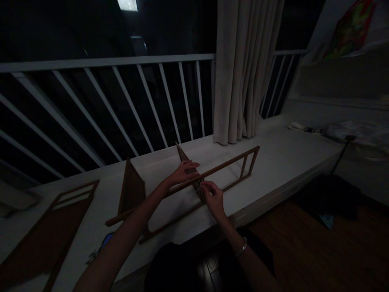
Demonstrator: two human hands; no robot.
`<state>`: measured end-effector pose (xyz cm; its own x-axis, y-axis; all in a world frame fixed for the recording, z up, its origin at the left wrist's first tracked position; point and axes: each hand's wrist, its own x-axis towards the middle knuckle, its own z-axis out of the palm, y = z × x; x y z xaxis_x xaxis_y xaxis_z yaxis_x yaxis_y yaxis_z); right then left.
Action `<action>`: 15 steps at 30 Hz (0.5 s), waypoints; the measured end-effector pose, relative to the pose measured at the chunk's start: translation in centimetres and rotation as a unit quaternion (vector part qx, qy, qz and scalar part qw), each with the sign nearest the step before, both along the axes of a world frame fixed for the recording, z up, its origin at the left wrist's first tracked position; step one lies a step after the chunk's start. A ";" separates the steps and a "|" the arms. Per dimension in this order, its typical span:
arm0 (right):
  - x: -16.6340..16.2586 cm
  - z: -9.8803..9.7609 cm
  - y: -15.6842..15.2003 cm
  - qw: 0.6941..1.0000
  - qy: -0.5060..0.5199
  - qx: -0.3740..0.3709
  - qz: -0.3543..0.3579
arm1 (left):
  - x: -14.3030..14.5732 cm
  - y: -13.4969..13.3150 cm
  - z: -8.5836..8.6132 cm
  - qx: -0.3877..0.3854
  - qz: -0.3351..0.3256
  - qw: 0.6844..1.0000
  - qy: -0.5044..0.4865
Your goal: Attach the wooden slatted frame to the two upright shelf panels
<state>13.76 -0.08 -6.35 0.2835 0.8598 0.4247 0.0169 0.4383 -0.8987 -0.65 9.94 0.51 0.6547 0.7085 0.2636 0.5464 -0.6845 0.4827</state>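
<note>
1. In a dim room, a pale window ledge (275, 150) ran across the frame beneath a white railing (127, 61) at upper left.
2. At lower left, a loose wooden panel (65, 227) lay flat, apart from the rest, probably work left over.
3. Left of centre, an upright board (131, 190) stood at the wooden frame (229, 162), apparently fitted already.
4. At centre, the left hand (182, 173) rested by a second board (181, 153), fingers extended; whether its grip was clamped, I could not tell.
5. Just right, the right hand (215, 198) had its grip pinched on a thin pale piece (198, 188) beside that board, a joint seemingly unfinished.
</note>
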 end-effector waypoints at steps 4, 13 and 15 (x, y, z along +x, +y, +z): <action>-0.1 0.3 -0.2 0.998 -0.045 0.026 -0.024 | -0.1 0.3 -0.3 -0.001 0.001 1.000 -0.006; 0.2 0.7 -0.6 0.991 -0.102 0.081 -0.019 | -0.2 0.5 -0.4 -0.006 0.000 1.000 -0.007; 0.1 0.7 -0.7 0.989 -0.116 0.087 -0.022 | -0.1 0.5 -0.4 -0.005 0.000 1.000 -0.008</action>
<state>13.90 -0.74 -5.69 0.1970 0.7576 0.6223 0.2356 0.5796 -0.7801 -0.79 10.39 0.15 0.6498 0.7119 0.2664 0.5390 -0.6787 0.4988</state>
